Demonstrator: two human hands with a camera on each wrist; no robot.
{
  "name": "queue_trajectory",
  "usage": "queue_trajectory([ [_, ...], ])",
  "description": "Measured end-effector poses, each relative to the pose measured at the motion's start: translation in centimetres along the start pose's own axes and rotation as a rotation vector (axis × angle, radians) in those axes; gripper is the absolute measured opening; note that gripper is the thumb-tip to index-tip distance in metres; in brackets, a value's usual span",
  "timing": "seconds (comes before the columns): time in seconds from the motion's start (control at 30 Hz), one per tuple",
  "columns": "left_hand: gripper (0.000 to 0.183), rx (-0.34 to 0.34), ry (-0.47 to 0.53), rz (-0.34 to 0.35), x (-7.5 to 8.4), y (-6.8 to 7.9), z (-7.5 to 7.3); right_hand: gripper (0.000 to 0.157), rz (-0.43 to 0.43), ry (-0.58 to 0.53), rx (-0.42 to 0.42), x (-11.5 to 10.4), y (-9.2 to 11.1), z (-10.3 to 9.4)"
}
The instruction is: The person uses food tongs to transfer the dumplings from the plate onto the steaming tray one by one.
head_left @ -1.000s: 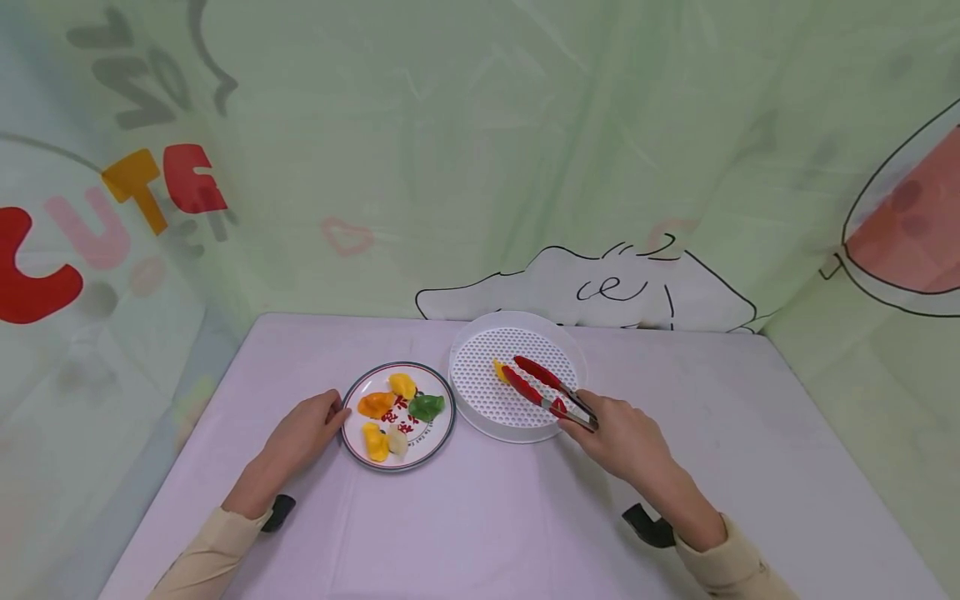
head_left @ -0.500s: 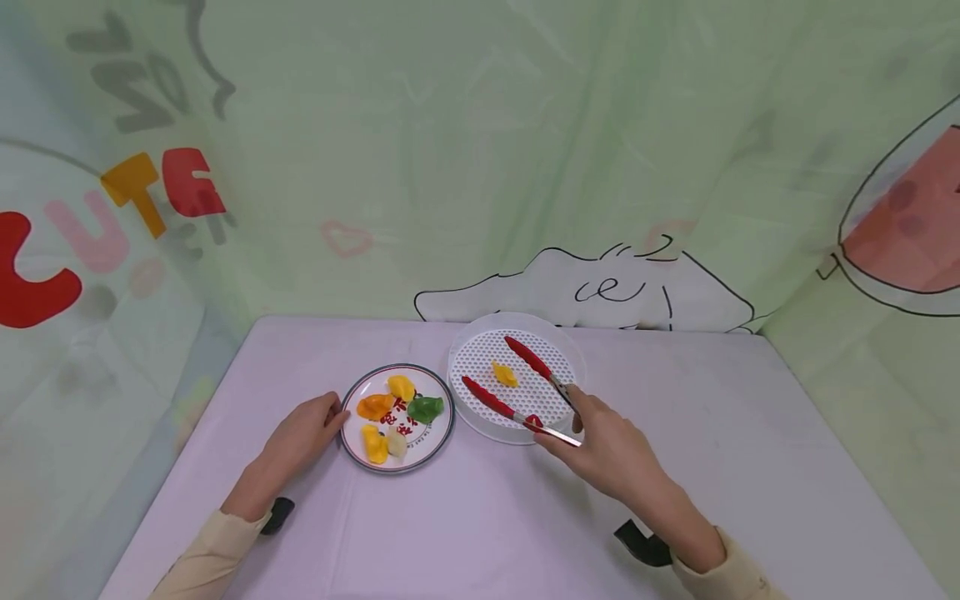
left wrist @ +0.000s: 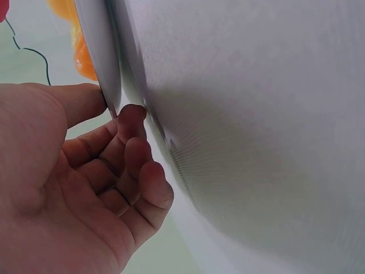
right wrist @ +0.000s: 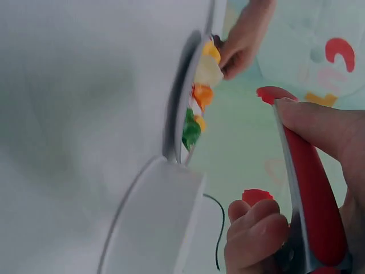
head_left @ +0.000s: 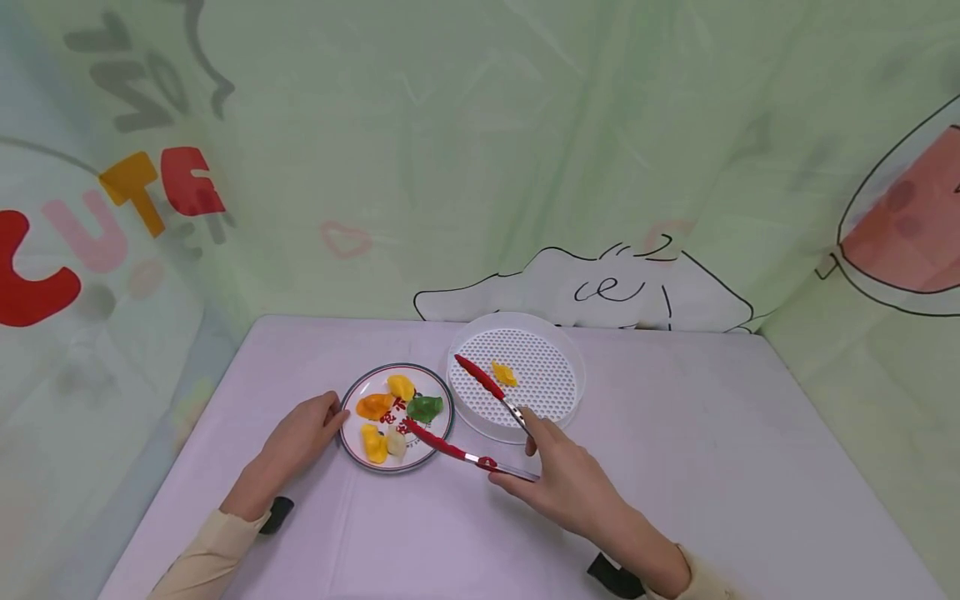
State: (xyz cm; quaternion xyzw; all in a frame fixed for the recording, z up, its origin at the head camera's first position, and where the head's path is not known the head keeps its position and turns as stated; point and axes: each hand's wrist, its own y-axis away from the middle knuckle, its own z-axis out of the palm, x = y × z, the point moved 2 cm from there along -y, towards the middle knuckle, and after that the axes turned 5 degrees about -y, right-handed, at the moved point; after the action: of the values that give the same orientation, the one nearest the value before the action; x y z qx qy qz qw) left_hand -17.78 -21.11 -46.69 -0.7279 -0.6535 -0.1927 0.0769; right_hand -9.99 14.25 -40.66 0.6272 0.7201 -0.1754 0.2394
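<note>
My left hand (head_left: 302,437) pinches the rim of a round plate (head_left: 367,387), thumb on top and fingers curled beneath, as the left wrist view shows. Several toy-like dumplings lie on that plate: an orange one (head_left: 374,407), a green one (head_left: 426,408), a white one (head_left: 397,442), and yellow ones (head_left: 401,386). In my right hand (head_left: 573,483) are red-tipped metal tongs (head_left: 442,445), their arms spread wide and nothing between them. One tip hangs over the plate, the other over the left side of a white perforated steamer tray (head_left: 542,375). A single yellow dumpling (head_left: 505,373) sits in the tray.
Plate and tray stand side by side on a table with a pale lilac cloth (head_left: 450,533). A green printed curtain (head_left: 420,167) rises directly behind the table's far edge and at both sides.
The tongs spread apart and left the yellow dumpling in the tray. My right hand then moved left and nearer, bringing them toward the plate. My left hand stays at the rim.
</note>
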Motion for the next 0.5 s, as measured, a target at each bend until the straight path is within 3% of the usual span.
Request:
queue_trajectory([
  [0.27, 0.02, -0.008, 0.005, -0.008, 0.0, -0.1, 0.1, 0.079, -0.085, -0.035, -0.101, -1.0, 0.4, 2.6],
  [0.5, 0.021, -0.013, -0.002, -0.006, 0.0, -0.2, 0.0, 0.061, -0.186, -0.017, -0.137, -1.0, 0.3, 4.2],
])
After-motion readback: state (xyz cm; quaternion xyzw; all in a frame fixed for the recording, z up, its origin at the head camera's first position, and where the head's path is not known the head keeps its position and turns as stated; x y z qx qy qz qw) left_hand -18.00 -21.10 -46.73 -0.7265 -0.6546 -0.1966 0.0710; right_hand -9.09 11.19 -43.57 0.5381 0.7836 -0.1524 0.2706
